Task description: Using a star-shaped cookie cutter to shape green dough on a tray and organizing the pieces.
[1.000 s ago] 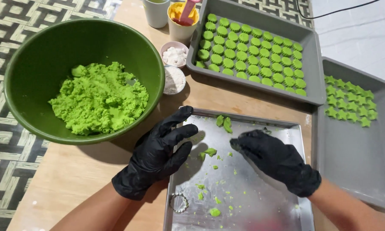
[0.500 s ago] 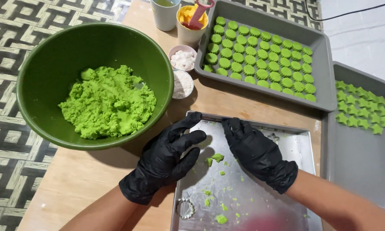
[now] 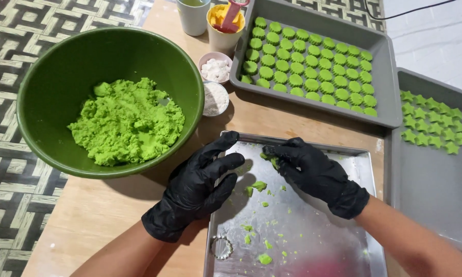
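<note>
From the head camera, both hands wear black gloves and work over a shiny steel baking tray (image 3: 318, 241) lying on the pale wooden table (image 3: 87, 215); the right hand (image 3: 313, 172) has its fingertips pinched narrowly on a small lump of bright green dough (image 3: 268, 158) at the tray's upper edge; the left hand (image 3: 200, 187) rests with its fingers spread loosely and holds nothing, its edge on the tray's left rim; loose green dough crumbs (image 3: 259, 185) lie scattered across the steel between and below the hands, and a small round fluted metal cutter (image 3: 222, 247) sits near the tray's lower left corner.

To the left stands a large green plastic bowl (image 3: 51, 87) with a mound of the same green dough (image 3: 126, 120); beyond the hands, a grey rectangular tray (image 3: 390, 77) carries rows of round fluted green cookies (image 3: 313, 64); a second grey tray (image 3: 431, 190) on the right bears green star shapes (image 3: 436, 128); two small dishes of white powder (image 3: 214, 82) sit beside the bowl.

The step in hand looks like gathering scraps off the steel; the next move would call for sweeping the remaining crumbs together towards the pinched lump, the free hand doing the herding.
</note>
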